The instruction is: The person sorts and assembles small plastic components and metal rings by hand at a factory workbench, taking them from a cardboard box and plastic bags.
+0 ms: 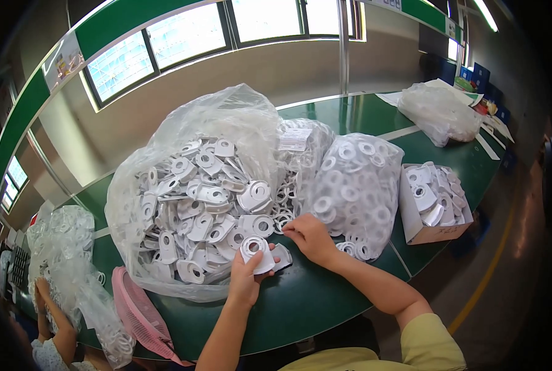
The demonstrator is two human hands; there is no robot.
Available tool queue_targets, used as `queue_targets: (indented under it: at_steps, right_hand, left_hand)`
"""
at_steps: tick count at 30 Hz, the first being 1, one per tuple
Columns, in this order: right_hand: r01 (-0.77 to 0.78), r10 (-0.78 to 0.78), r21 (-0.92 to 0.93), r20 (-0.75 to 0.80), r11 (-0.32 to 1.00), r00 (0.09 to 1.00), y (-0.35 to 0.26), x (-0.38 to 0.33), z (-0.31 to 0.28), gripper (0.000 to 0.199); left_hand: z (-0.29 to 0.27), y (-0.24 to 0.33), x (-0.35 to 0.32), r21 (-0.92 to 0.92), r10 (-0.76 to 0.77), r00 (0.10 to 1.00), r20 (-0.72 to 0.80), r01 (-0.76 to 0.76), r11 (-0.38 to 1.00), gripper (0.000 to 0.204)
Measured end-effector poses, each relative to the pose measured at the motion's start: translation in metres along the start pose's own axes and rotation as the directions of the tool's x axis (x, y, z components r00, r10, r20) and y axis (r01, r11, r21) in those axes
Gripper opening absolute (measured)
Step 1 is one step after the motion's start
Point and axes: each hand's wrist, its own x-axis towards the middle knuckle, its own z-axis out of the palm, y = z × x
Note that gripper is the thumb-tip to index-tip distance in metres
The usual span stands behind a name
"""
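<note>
My left hand [245, 285] grips a white plastic part [262, 264] with a rounded end and a ringed round hole. Just behind its fingers is another white part [282, 256]; I cannot tell whether it is held too or lies on the table. My right hand [313, 240] has its fingertips pinched together beside small white rings [282, 216] spilling from a bag. Whatever sits in that pinch is too small to make out. In front of my hands, a large open clear bag [239, 117] holds a heap of similar white parts [192, 198].
A frosted bag of white rings [356, 185] stands to the right, then a cardboard box [433, 234] of white parts. A crumpled plastic bag [440, 114] lies far right. At left are a pink mesh basket [141, 312], more bags [65, 241] and another person's hand [42, 290] on the green table [325, 312].
</note>
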Motion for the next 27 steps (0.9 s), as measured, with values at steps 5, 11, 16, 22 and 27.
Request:
queue_targets:
  at_steps: [5, 11, 16, 22, 27]
  right_hand:
    - [0.097, -0.121, 0.248, 0.082, 0.964, 0.989, -0.034, 0.000, -0.014, 0.011]
    - [0.295, -0.364, 0.356, 0.146, 0.887, 0.920, -0.035, -0.004, -0.005, 0.014]
    - [-0.297, 0.229, 0.361, 0.220, 0.884, 0.948, -0.035, -0.004, -0.013, 0.018]
    - [-0.455, 0.296, 0.577, 0.352, 0.678, 0.888, -0.018, 0.000, -0.014, 0.016]
    - [-0.392, 0.248, 0.498, 0.332, 0.773, 0.910, -0.023, 0.003, -0.022, 0.014]
  left_hand:
    - [0.009, 0.000, -0.005, 0.002, -0.022, 1.000, 0.001, 0.022, 1.000, 0.032]
    - [0.002, -0.007, -0.002, 0.145, 0.080, 0.993, -0.088, -0.067, 0.987, 0.032]
    - [0.004, -0.011, -0.002, 0.200, 0.084, 0.996, -0.037, -0.075, 0.977, 0.037]
    - [0.014, -0.003, -0.009, 0.168, -0.098, 0.986, 0.138, 0.074, 0.983, 0.045]
    - [0.013, -0.009, -0.011, 0.144, -0.182, 0.944, 0.277, 0.147, 0.979, 0.052]
